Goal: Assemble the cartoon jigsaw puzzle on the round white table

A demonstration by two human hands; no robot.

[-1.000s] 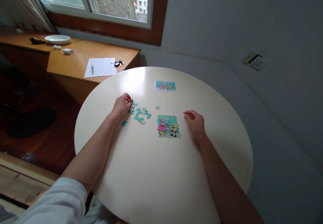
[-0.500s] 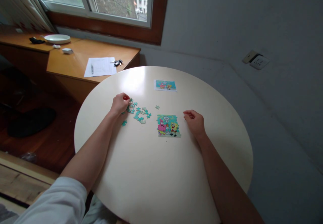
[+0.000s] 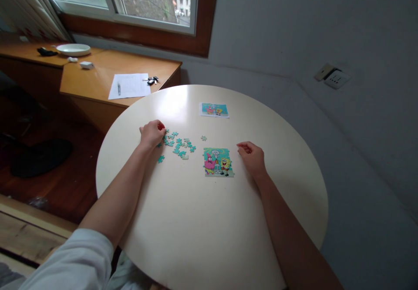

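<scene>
At the left of the table, my left hand is closed, thumb and fingers pinched at the edge of a loose pile of teal jigsaw pieces. A small jigsaw piece shows at its fingertips, partly hidden by them. My right hand rests on the table with curled fingers, and nothing shows in them. Just left of it lies a joined section of jigsaw puzzle with pink, pale and yellow cartoon figures. One pale piece sits apart above this section, and a teal piece lies below the pile.
A printed reference picture lies toward the far side of the round white table. Behind at left, a wooden desk bears a paper with a pen, keys, a white box and a white plate.
My left hand has drawn slightly left, and the piece at its fingertips has shifted left with it. The right hand and the joined puzzle section stay where they were.
</scene>
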